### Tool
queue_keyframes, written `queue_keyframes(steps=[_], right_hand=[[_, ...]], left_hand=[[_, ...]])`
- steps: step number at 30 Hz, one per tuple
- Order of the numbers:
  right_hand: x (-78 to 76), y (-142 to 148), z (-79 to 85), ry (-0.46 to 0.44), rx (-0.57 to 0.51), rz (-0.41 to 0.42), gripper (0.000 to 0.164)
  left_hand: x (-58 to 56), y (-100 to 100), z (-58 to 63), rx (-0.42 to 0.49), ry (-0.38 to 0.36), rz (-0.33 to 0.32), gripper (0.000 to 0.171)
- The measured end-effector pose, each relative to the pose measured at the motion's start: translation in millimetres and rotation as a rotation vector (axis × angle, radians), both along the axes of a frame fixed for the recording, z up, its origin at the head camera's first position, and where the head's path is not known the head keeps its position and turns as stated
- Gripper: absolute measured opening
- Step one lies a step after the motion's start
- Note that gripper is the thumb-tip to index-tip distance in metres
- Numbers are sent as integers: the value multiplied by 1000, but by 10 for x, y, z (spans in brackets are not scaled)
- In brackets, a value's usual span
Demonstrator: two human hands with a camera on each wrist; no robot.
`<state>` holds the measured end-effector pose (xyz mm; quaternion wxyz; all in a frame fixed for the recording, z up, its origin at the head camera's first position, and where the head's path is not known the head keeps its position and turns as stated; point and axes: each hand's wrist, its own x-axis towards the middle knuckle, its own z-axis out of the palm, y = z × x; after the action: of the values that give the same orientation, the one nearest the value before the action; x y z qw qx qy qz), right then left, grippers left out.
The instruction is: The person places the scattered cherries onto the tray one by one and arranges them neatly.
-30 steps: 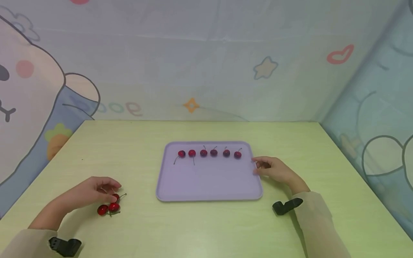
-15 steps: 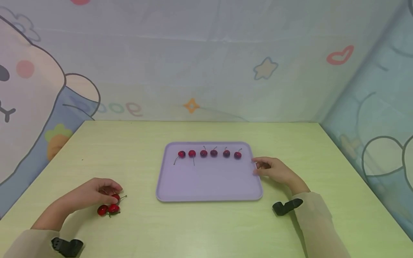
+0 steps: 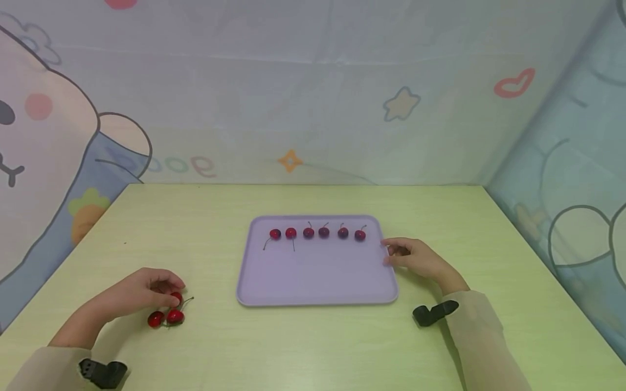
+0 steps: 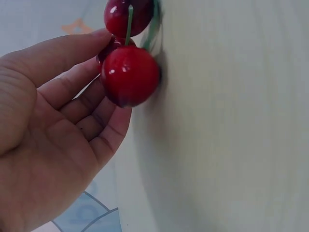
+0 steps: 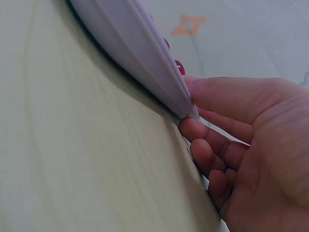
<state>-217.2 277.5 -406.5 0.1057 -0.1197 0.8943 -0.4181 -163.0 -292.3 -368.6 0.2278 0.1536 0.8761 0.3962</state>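
Note:
At the left of the head view, my left hand [image 3: 139, 293] pinches a red cherry [image 3: 176, 297] between thumb and fingers. Two more cherries lie right against it, one in front [image 3: 175, 316] and one to the left [image 3: 156, 319]. In the left wrist view, a bright cherry [image 4: 129, 77] with a green stem partly hides the one at the fingertips [image 4: 103, 35]. My right hand [image 3: 420, 258] grips the right rim of a lilac tray [image 3: 318, 279], thumb on top and fingers at the edge. Several dark red cherries [image 3: 324, 232] form a row along the tray's far side.
The tray lies in the middle of a pale yellow-green table [image 3: 313, 347]. Behind the table hangs a printed cloth backdrop [image 3: 313, 98]. Black wrist cameras are worn on the left sleeve [image 3: 54, 369] and right sleeve [image 3: 481, 331].
Near the left hand, the front cherry has shifted slightly right, and the pinched cherry shows a little higher. My right hand and the tray have stayed in place.

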Motion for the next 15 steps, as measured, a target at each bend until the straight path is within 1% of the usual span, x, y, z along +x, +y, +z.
queue_keyframes(steps=[3,7,15], right_hand=[[0,1,0,1,3,1,50],[4,2,6,2,4,-2,50],[-1,5,1,-4,6,-4,50]], left_hand=[[-8,19,42,-7,13,5,35],[-17,45,98,9,30,-7,36],[-52,151,204,11,84,-29,35]])
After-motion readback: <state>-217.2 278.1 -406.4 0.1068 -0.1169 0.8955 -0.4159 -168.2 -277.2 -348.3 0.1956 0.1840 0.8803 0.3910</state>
